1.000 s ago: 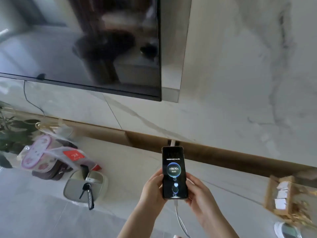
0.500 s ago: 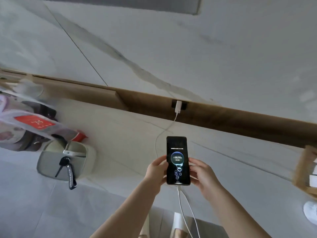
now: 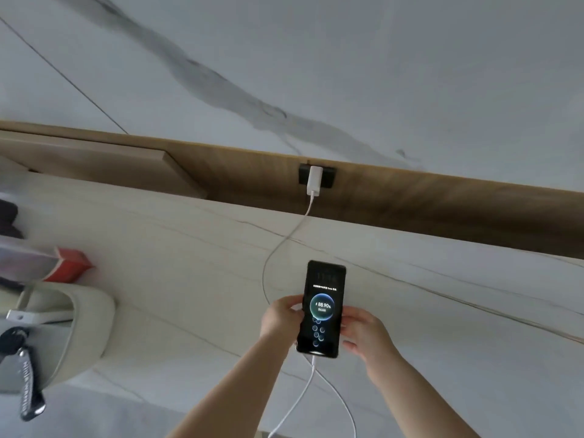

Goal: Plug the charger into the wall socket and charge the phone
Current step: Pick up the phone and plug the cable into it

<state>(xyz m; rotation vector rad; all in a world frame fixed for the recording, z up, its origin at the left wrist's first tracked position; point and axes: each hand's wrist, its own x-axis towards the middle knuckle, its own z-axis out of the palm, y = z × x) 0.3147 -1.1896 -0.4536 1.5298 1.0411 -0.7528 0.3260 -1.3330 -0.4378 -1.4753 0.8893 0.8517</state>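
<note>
1. The phone [image 3: 323, 309] is held face up over the pale marble table [image 3: 189, 263], its long axis pointing toward the wall, its screen lit with a charging graphic that reads 88.90%
2. The left hand [image 3: 280, 320] grips the phone's left edge; its fingers [image 3: 292, 301] are curled closed against that side, the thumb lying at the screen's border
3. The right hand [image 3: 368, 335] closes on the phone's right edge, its fingers [image 3: 350, 311] touching the side of the case and partly tucked beneath it
4. A white cable [image 3: 303, 393] is plugged into the phone's near end, drops toward the bottom of the view, loops back and passes behind the left hand
5. The same cable then curves across the table and rises to the white charger [image 3: 314, 181]
6. The charger sits plugged into a dark wall socket [image 3: 328, 180], which is set in a brown wooden strip [image 3: 442, 203] running between the table and the marble wall [image 3: 347, 74]
7. At the left edge a pale tray [image 3: 88, 327] rests on the table, holding a black key fob with a strap [image 3: 28, 393] that hangs over its near rim
8. Just behind the tray lies a red box [image 3: 71, 265], partly covered by a blurred package that cannot be made out
9. Phone and charger are well apart, joined only by the cable
</note>
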